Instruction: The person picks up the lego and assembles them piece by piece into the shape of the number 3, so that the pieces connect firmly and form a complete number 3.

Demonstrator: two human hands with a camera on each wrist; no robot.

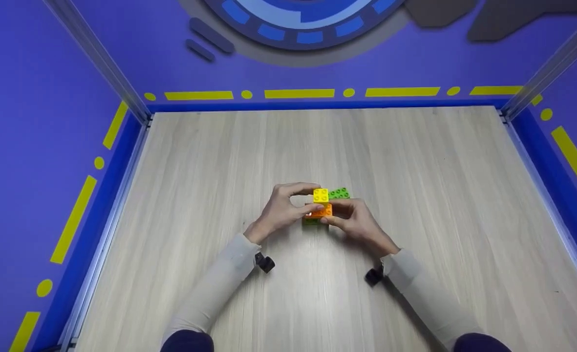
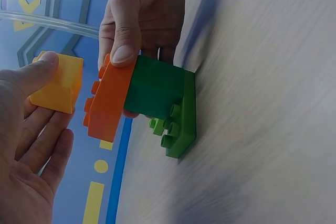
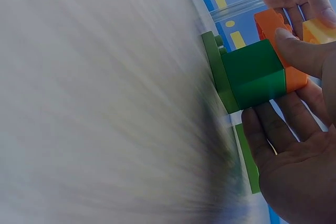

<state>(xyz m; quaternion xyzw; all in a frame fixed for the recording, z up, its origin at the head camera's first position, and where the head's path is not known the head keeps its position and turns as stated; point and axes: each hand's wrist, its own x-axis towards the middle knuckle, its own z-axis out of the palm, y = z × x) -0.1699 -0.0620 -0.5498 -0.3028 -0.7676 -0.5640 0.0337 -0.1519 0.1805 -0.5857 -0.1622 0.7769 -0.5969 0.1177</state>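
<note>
Between both hands (image 1: pixel 317 215), yellow brick (image 1: pixel 320 195), mid-table

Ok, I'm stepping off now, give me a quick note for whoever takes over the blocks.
Left hand: pinches the yellow block, held clear of the stack.
Right hand: steadies the stack, thumb on the orange plate.
Stack, on the table: light green plate at the bottom, dark green block on it, orange plate on top.
Done: three pieces joined.
Left: probably the yellow block; it is not seated yet.
</note>
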